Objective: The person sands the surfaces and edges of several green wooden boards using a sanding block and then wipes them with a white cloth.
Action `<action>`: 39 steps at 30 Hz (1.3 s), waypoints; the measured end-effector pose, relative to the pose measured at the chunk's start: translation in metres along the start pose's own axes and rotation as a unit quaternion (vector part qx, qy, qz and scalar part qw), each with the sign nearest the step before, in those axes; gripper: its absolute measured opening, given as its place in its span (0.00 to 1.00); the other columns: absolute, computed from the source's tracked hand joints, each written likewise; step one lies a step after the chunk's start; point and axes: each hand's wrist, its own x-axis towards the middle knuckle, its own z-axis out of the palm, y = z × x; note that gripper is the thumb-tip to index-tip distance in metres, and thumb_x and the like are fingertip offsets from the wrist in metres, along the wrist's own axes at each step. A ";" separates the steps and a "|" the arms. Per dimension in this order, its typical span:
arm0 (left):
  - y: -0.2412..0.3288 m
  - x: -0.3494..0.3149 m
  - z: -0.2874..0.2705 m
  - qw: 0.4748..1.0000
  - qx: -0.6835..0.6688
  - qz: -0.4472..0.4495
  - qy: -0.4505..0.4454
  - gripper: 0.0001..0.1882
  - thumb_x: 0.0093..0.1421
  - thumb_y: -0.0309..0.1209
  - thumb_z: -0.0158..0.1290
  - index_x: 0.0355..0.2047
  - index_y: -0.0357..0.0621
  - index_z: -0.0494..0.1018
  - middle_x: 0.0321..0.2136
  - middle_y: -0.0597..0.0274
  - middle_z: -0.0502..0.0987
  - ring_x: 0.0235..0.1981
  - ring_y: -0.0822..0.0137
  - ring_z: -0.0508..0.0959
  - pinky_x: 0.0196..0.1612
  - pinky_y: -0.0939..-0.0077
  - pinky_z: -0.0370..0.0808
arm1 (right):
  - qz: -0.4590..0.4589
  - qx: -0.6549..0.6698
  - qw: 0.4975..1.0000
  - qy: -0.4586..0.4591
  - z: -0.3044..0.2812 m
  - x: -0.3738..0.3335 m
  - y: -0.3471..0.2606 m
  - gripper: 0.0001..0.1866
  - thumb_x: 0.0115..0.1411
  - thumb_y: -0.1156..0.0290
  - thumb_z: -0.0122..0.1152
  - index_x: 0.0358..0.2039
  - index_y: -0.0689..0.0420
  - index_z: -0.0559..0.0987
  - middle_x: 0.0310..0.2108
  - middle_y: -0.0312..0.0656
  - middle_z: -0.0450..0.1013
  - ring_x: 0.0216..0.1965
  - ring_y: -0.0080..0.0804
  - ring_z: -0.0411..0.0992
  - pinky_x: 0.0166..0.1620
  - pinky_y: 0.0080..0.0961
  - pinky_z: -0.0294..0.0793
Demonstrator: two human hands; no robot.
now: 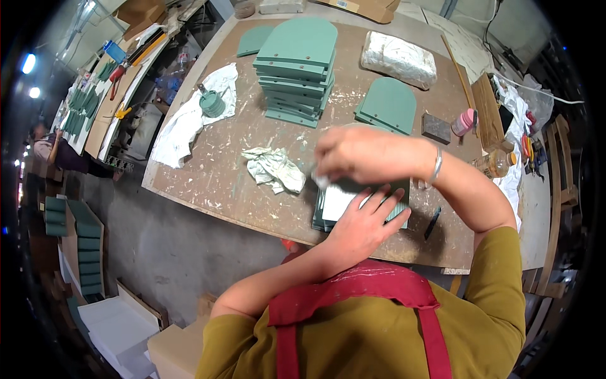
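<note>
In front of me lies a stack of dark green panels (319,218) with a white sheet-like surface (338,201) on top. My left hand (365,227) rests on it, palm down, fingers spread. Above the stack's far left corner, my right hand (356,155) is closed, its fingers bent downward. A whitish wad, perhaps cloth, (320,180) shows under its fingertips; its kind is not clear. A crumpled pale rag (274,169) lies left of the hands. Just beyond the right hand are round-topped green panels (388,104).
A tall stack of green panels (297,57) stands at the back. To its left, a green-smeared container (211,103) sits on a white cloth (173,140). A wrapped block (399,59), dark block (435,128), pink bottle (464,122) and black tool (432,223) lie rightward. A co-worker (53,148) stands far left.
</note>
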 end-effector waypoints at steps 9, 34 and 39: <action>0.003 0.002 -0.006 0.999 0.016 -0.003 -0.032 0.29 0.54 0.29 0.52 0.60 0.52 0.70 0.65 0.50 0.64 0.64 0.50 0.65 0.63 0.51 0.62 | 0.012 -0.051 0.995 0.080 0.004 -0.007 0.010 0.09 0.54 0.78 0.60 0.36 0.59 0.83 0.37 0.46 0.73 0.45 0.44 0.72 0.47 0.35 0.74; -0.014 0.010 -0.030 0.988 0.104 -0.097 -0.066 0.30 0.63 0.46 0.55 0.58 0.35 0.69 0.60 0.42 0.68 0.60 0.47 0.69 0.59 0.57 0.69 | 0.190 -0.138 0.950 0.207 0.015 -0.019 0.038 0.09 0.56 0.70 0.64 0.35 0.61 0.83 0.34 0.46 0.71 0.41 0.46 0.72 0.45 0.40 0.72; -0.013 0.016 -0.038 0.982 0.082 -0.123 -0.119 0.32 0.60 0.46 0.57 0.57 0.36 0.70 0.57 0.44 0.70 0.57 0.49 0.70 0.57 0.60 0.71 | 0.176 -0.104 0.951 0.231 0.033 -0.011 0.009 0.09 0.55 0.71 0.66 0.36 0.61 0.83 0.35 0.46 0.71 0.41 0.46 0.72 0.46 0.38 0.73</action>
